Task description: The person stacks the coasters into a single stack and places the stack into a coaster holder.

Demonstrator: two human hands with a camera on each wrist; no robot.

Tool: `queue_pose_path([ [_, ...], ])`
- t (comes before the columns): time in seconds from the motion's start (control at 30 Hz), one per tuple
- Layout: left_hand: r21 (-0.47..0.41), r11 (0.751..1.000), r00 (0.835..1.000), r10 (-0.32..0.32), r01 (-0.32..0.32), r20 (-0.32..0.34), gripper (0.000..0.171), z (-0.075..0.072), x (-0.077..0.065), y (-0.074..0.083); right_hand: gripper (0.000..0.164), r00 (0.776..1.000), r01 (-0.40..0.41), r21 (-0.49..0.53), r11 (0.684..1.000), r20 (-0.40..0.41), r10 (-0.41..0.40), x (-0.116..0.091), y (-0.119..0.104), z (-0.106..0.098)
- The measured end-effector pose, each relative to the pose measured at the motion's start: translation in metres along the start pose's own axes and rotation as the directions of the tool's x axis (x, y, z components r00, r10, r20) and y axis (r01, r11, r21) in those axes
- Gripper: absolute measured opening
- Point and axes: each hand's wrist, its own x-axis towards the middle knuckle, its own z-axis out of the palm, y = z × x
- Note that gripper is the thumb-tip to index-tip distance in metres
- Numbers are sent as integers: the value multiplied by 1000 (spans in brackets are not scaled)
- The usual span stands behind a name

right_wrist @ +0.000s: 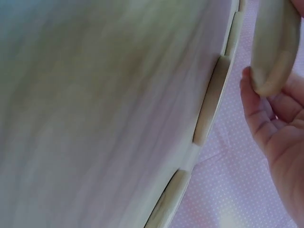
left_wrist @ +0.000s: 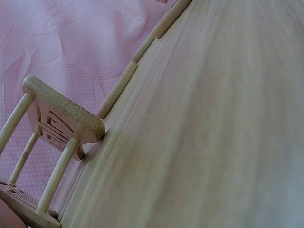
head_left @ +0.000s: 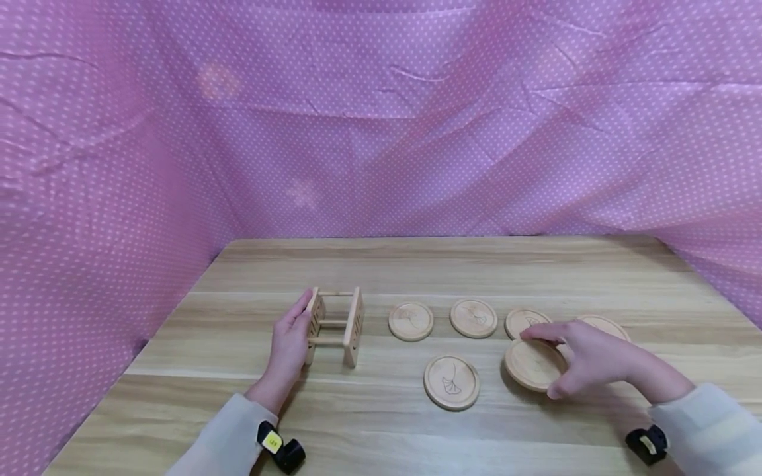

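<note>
My left hand [head_left: 288, 344] holds the near-left side panel of a small wooden coaster rack [head_left: 353, 327], which stands on the table. The rack has two cut-out panels joined by round rods, and no coaster sits between them. In the left wrist view the rack [left_wrist: 61, 114] shows its rods and slotted panel. My right hand [head_left: 595, 357] pinches a round wooden coaster [head_left: 532, 365] by its edge, thumb at the near side and fingers at the far side. In the right wrist view this coaster [right_wrist: 275, 47] is tilted and raised above the tabletop.
Other coasters lie flat: one with a ginkgo-leaf line drawing [head_left: 451, 383] in front, and a back row with a left coaster [head_left: 411, 322], a middle coaster [head_left: 473, 318], one partly behind my right fingers [head_left: 524, 320] and a right coaster [head_left: 604, 324]. Pink dotted cloth [head_left: 381, 132] surrounds the wooden table [head_left: 381, 436].
</note>
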Motion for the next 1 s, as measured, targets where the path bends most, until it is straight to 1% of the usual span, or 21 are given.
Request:
queue_pose_path([
  [0.13,0,1000,1000,3,-3,-6,44,1,0,-1,75,997,-42,1,999,-60,42,5,-2,0],
  [0.17,-1,1000,1000,7,-7,-9,44,1,0,-1,74,995,-61,8,998,-74,61,7,-3,0],
  [0.23,-3,1000,1000,13,-13,-15,44,1,0,-1,75,987,-124,30,992,-96,126,11,-6,1],
  [0.3,-3,1000,1000,12,-12,-15,44,1,0,-2,77,971,-199,55,978,-123,204,15,-8,2],
  [0.43,-2,1000,1000,20,-20,-17,44,2,0,-2,78,927,-324,88,942,-170,335,25,-11,3],
  [0.5,-1,1000,1000,24,-24,-18,43,1,1,-3,79,910,-357,83,930,-192,367,29,-13,3],
  [0.63,-2,1000,1000,23,-23,-19,43,1,1,-4,80,884,-407,93,909,-211,417,38,-17,2],
  [0.83,-6,1000,1000,3,-3,-24,44,1,1,-4,83,831,-500,127,857,-208,516,52,-24,4],
  [0.9,-5,1000,1000,1,-1,-23,44,1,1,-3,84,820,-516,143,845,-204,535,56,-26,5],
  [1.0,-7,1000,1000,12,-12,-24,43,1,1,-3,85,809,-527,165,834,-201,552,61,-29,6],
])
